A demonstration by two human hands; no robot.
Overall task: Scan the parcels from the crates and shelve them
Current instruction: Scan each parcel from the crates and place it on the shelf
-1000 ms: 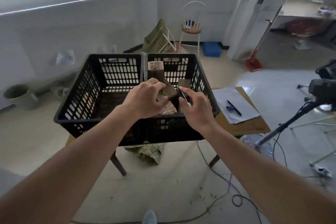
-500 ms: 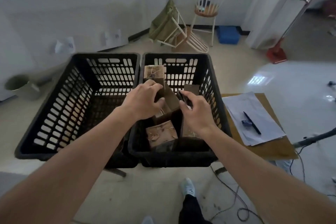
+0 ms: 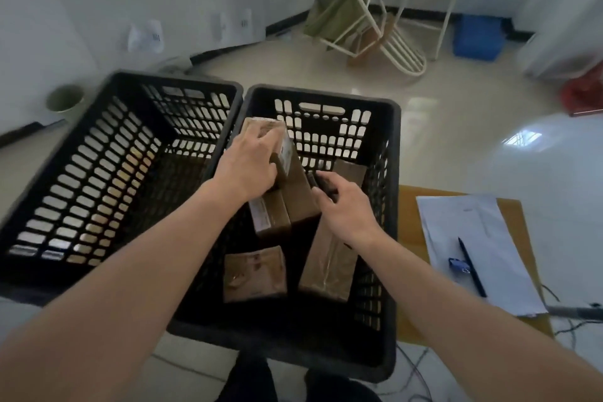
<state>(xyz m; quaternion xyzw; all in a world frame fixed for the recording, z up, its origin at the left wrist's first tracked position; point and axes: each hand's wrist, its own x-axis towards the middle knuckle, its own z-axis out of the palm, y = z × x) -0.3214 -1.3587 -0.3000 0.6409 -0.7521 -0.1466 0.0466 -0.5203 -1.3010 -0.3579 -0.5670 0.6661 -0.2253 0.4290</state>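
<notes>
The left hand (image 3: 249, 166) grips a tilted brown cardboard parcel (image 3: 287, 179) above the right-hand black slotted plastic crate (image 3: 388, 173); the right hand (image 3: 346, 209) is closed around a small dark scanner (image 3: 321, 184) just beside it, other brown parcels (image 3: 254, 274) lying below

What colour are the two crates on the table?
Both crates, left and right, are black with slotted lattice walls; the head view shows this clearly.
</notes>
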